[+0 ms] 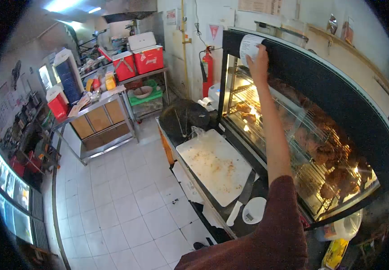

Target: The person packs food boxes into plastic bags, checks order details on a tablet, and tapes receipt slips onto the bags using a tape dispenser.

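My right hand [258, 60] is raised at the far upper corner of a glass-fronted food warmer [342, 96]. Its fingers close on the edge of a white printed paper [248, 47], which lies against the warmer's black top frame. Browned roasted meat [333, 180] sits on wire racks behind the lit glass. Below my arm, a white cutting board [214, 166] is scattered with crumbs. A wide-bladed knife with a white handle [234, 213] lies beside a round white scale [253, 210]. My left hand is out of view.
A dark round chopping block [184, 118] stands at the counter's far end. A red fire extinguisher [208, 72] hangs on the wall. Red cool boxes [148, 58] sit on a steel table. White floor tiles [122, 202] lie left of the counter. A lit display fridge [8, 180] stands far left.
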The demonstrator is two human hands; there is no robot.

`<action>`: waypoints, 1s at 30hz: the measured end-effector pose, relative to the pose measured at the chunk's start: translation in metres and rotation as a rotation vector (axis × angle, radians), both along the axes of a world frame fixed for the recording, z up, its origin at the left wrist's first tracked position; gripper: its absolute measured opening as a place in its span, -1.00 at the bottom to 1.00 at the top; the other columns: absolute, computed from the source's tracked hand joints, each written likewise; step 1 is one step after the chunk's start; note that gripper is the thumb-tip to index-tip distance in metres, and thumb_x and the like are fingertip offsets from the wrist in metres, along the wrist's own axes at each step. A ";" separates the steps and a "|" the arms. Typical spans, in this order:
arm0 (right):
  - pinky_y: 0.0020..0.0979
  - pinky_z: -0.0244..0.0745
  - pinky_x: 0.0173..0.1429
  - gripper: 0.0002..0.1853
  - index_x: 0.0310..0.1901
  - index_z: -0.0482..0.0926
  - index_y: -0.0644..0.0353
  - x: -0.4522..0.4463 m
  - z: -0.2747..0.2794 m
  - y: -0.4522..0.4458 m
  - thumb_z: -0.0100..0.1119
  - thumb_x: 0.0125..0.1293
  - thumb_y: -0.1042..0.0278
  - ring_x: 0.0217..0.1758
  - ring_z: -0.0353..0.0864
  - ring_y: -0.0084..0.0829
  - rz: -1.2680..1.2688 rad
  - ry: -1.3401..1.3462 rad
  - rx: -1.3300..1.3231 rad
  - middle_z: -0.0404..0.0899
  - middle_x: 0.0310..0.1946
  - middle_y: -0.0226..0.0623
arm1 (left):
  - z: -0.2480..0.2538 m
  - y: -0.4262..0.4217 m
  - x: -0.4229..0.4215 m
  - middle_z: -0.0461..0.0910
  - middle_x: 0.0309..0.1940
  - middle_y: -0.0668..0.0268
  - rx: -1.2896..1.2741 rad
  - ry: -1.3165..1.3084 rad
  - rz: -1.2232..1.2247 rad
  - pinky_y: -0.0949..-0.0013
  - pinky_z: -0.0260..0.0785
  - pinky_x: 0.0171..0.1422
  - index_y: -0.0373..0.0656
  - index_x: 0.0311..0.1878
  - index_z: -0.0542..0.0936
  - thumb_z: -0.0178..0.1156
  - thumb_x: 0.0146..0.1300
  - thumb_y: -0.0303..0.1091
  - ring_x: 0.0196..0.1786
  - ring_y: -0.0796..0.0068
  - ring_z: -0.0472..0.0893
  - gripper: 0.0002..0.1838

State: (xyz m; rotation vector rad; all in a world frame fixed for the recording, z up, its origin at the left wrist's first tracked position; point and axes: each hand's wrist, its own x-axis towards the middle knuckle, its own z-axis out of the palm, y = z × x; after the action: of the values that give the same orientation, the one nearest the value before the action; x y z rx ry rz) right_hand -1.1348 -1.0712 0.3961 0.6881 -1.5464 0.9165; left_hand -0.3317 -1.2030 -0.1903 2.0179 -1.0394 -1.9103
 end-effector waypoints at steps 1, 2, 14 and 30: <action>-0.17 0.32 -0.10 -0.54 -0.09 0.24 0.18 -0.002 0.002 -0.005 0.16 -0.07 0.59 -0.15 0.44 0.01 0.087 -0.130 -0.059 0.43 -0.27 0.02 | 0.000 -0.009 -0.005 0.51 -0.36 0.36 -0.017 0.014 -0.024 0.33 0.40 -0.39 -0.12 -0.27 0.46 0.02 0.19 -0.17 -0.31 0.45 0.51 -0.78; -0.15 0.35 -0.15 -0.51 -0.08 0.22 0.15 -0.003 0.004 -0.010 0.16 -0.08 0.61 -0.18 0.46 0.03 0.175 -0.257 -0.121 0.44 -0.29 0.02 | 0.000 -0.018 -0.009 0.51 -0.35 0.36 -0.042 0.041 -0.054 0.33 0.40 -0.38 -0.12 -0.27 0.46 0.02 0.19 -0.18 -0.30 0.45 0.51 -0.78; -0.34 -0.20 0.37 -0.18 0.31 -0.06 0.09 0.359 -0.190 0.102 0.16 0.03 0.43 0.38 -0.14 -0.37 0.730 -1.034 0.259 -0.13 0.35 -0.29 | 0.209 -0.022 -0.267 0.43 -0.16 0.23 -0.276 0.764 -1.047 0.44 0.41 -0.13 -0.23 0.04 0.33 -0.05 0.26 -0.35 -0.24 0.48 0.48 -0.70; -0.42 0.34 0.05 -0.36 0.28 0.05 0.08 0.864 -0.339 0.433 0.06 0.16 0.43 0.04 0.35 -0.45 -0.154 -1.230 -0.890 0.18 0.18 -0.21 | 0.228 0.473 -0.110 0.26 0.08 0.21 0.413 1.235 -2.490 0.45 0.32 0.07 -0.16 0.18 0.26 0.08 0.07 -0.65 0.08 0.43 0.37 -0.45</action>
State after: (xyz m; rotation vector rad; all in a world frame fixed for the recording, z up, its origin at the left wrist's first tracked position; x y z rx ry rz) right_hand -0.2703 -0.6386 0.0568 -0.7922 -1.8479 1.8863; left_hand -0.4421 -0.7296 0.0379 1.1123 1.2586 1.2770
